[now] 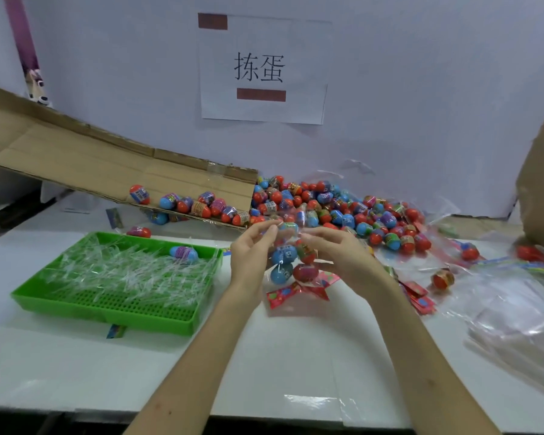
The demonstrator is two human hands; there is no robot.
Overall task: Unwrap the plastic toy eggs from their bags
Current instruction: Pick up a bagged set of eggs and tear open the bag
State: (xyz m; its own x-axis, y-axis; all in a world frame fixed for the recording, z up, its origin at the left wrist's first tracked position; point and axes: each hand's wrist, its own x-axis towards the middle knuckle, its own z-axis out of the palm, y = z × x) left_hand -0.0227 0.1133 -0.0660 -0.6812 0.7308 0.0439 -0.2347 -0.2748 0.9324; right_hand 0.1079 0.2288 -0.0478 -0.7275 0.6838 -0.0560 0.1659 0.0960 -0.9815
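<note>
Closest in, the white table (76, 365) and two bare forearms reaching out over it. The left hand (250, 259) and right hand (339, 255) are raised above the table, and each pinches the top of a clear bag (291, 265) between thumb and fingertips. It looks like a pull-apart at the mouth. The bag hangs between them with several blue and red eggs inside, so this one is not open yet.

Left of the hands sits a green tray (107, 315) heaped with clear plastic strips (123, 271), with a single egg (184, 254) lying on them. To the right is a slack stack of empty bags (515, 318), with red printed cards (418, 298) scattered beside it. That reads as plenty already unwrapped.

Further back is a big pile of eggs (336, 211) against the wall. Film glints among them, so some may still be bagged, though how many I cannot tell. More eggs line a tilted cardboard flap (107, 164). Above it all, a paper sign (261, 69) is stuck on the wall.

Well under way, I'd judge, with this bag at least still to empty.
</note>
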